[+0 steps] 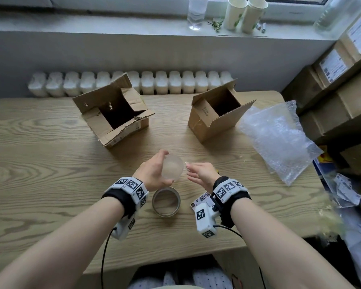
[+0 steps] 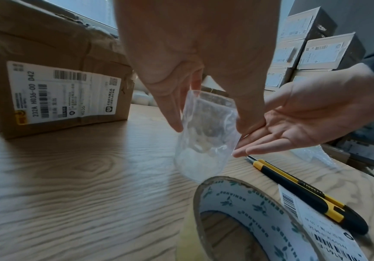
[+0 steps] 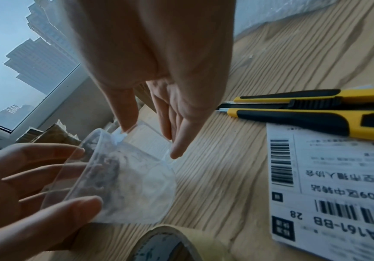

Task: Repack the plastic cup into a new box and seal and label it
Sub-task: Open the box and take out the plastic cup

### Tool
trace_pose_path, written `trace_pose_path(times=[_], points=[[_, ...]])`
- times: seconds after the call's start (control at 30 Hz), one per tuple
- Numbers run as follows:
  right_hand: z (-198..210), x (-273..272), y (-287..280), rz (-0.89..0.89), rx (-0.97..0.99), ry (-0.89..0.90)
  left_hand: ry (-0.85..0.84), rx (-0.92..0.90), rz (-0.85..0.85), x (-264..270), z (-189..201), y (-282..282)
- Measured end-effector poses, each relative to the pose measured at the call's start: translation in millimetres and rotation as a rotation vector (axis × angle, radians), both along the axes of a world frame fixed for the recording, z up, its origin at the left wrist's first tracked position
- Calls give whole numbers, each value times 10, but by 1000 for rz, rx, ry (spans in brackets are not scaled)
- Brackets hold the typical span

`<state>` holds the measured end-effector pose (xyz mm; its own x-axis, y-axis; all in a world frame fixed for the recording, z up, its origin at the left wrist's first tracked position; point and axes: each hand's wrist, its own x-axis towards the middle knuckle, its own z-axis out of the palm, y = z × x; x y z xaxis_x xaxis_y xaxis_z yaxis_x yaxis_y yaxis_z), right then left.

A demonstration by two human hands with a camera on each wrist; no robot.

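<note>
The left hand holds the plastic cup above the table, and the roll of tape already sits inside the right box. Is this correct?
Not quite. The left hand does hold the plastic cup, but the roll of tape lies on the table near the wrists, not inside the right box. The head view shows this.

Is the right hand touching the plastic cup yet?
Touching. In the right wrist view, the right hand has a fingertip on the plastic cup at its rim; the left hand holds the cup.

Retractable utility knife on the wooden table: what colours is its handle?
Yellow and black utility knife, clearest in the right wrist view.
</note>
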<state>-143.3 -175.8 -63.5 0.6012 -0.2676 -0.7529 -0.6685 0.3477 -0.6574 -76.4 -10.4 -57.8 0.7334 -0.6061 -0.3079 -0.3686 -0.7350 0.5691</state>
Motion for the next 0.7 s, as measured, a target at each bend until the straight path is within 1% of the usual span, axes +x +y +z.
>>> trace_pose_path(times=[0.3,0.57,0.7], points=[[-93,22,-138,107,-6,36,57,36,49,-25,-93,-84],[-191,54,-208,148,8,67,45,50,66,-57,-98,-146],[-230,69,-240,207,-28,71,88,74,68,-73,-59,-145]])
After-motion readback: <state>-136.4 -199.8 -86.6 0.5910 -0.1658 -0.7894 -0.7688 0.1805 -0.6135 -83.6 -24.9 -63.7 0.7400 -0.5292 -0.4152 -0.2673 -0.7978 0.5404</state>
